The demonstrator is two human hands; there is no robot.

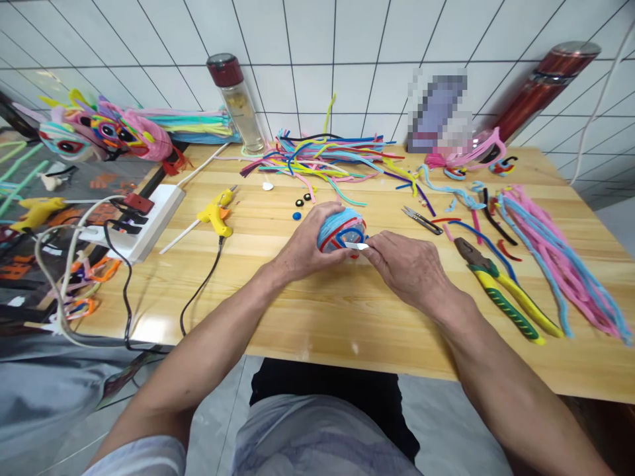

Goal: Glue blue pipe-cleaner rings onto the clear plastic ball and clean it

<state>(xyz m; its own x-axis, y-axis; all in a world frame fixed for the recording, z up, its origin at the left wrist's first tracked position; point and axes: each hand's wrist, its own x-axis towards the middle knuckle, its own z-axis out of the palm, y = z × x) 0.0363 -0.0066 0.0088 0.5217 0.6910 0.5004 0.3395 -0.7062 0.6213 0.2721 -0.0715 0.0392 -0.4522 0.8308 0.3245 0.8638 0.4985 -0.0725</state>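
My left hand (315, 246) is wrapped around a rounded piece (342, 221) covered in light-blue pipe cleaner, with red lines and a dark-blue loop on its front. Between the pinched fingers of my right hand (409, 264) is a thin white strip (356, 246), its tip over the face of the rounded piece. Whether the strip touches the surface I cannot tell. Beyond my left hand lie a blue bead (296, 216) and two small black rings (299, 203). Thread snips (421, 220) rest past my right hand.
Pliers (496, 284) and pink and blue pipe cleaners (560, 251) lie at the right. A yellow glue gun (217, 213) and a power strip (153, 221) with trailing cords occupy the left. Pipe cleaners (322, 158), a glass bottle (238, 106) and a red flask (550, 86) stand along the back.
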